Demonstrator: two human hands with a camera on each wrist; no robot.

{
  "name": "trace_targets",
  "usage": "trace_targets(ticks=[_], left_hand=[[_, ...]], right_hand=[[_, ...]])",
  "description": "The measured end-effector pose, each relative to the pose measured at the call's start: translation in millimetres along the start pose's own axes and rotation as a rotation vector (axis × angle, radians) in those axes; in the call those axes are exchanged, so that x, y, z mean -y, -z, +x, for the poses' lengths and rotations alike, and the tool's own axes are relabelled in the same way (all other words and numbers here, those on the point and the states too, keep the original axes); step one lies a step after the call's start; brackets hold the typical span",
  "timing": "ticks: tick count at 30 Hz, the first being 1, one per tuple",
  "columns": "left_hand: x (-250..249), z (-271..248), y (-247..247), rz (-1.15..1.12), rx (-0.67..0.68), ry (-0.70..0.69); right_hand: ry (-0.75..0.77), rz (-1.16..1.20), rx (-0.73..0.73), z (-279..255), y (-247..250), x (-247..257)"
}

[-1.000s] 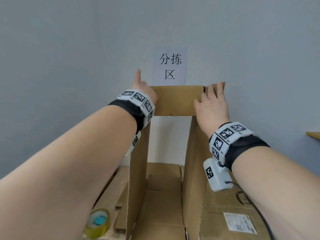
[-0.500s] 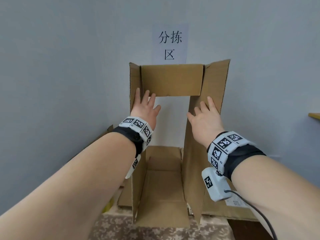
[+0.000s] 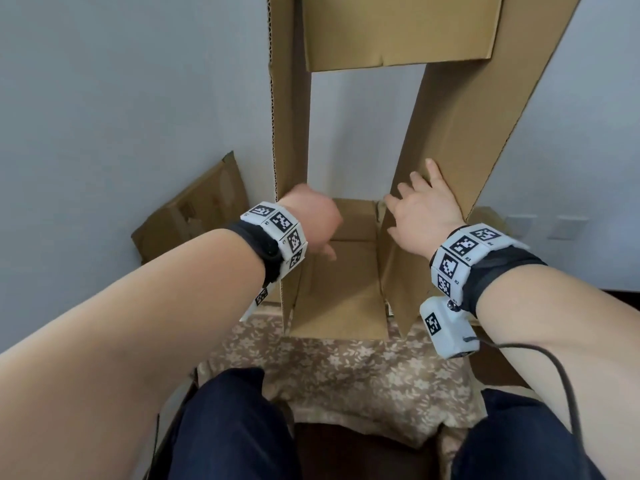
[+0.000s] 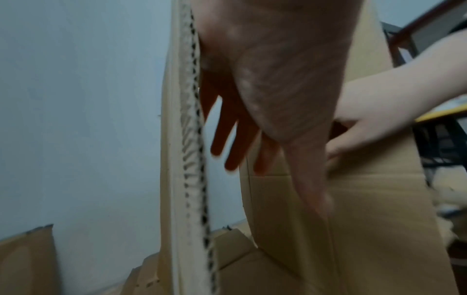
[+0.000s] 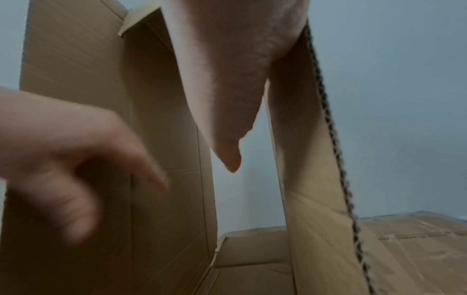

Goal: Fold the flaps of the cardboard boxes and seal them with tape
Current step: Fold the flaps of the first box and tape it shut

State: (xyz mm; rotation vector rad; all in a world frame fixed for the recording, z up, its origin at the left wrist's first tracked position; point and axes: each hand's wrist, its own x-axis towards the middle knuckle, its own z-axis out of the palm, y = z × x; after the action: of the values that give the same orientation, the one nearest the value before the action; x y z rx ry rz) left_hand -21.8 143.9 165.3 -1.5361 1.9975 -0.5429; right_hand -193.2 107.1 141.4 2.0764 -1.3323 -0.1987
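A tall brown cardboard box stands on end with its open side towards me. Its long left flap and long right flap stick out at me, a short flap hangs at the top, and the bottom flap lies flat. My left hand is blurred, low between the flaps beside the left one. In the left wrist view its fingers are straight and hold nothing. My right hand presses flat on the inner face of the right flap, fingers straight.
Flattened cardboard leans on the grey wall at the left, and more flat sheets lie behind the box. A floral cloth lies under the box's near edge. My knees in dark trousers are just below it.
Both hands have slid from the top of the box down the two long flaps to its lower part. The view has tilted down, and the tape roll is out of sight.
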Motion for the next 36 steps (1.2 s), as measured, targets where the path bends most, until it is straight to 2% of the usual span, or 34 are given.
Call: trace_targets(ticks=[3, 5, 9, 15, 21, 26, 31, 36], left_hand=[[-3.8, 4.0, -11.5, 0.098, 0.283, -0.041], [-7.4, 5.0, -19.2, 0.184, 0.359, -0.041], [-10.2, 14.5, -35.4, 0.273, 0.314, -0.035], [-10.2, 18.7, -36.4, 0.289, 0.316, -0.006], [-11.8, 25.1, -58.7, 0.226, 0.340, 0.099], [-18.1, 24.7, -76.9, 0.300, 0.360, 0.111], [-26.2, 23.3, -100.3, 0.222, 0.304, 0.215], [-32.9, 28.7, -117.7, 0.113, 0.296, 0.242]], right_hand=[[0.060, 0.000, -0.004, 0.2, -3.7, -3.9], [0.092, 0.007, 0.000, -1.2, -6.6, -3.9], [0.116, 0.018, 0.001, -6.1, -12.1, 0.0], [0.112, 0.039, 0.036, -7.5, -23.2, 16.4], [0.134, 0.096, 0.104, -10.4, -42.5, 43.5], [0.177, 0.137, 0.149, -13.0, -63.4, 68.5], [0.211, 0.138, 0.260, -9.5, -79.4, 92.0], [0.222, 0.138, 0.405, -8.5, -94.4, 116.1]])
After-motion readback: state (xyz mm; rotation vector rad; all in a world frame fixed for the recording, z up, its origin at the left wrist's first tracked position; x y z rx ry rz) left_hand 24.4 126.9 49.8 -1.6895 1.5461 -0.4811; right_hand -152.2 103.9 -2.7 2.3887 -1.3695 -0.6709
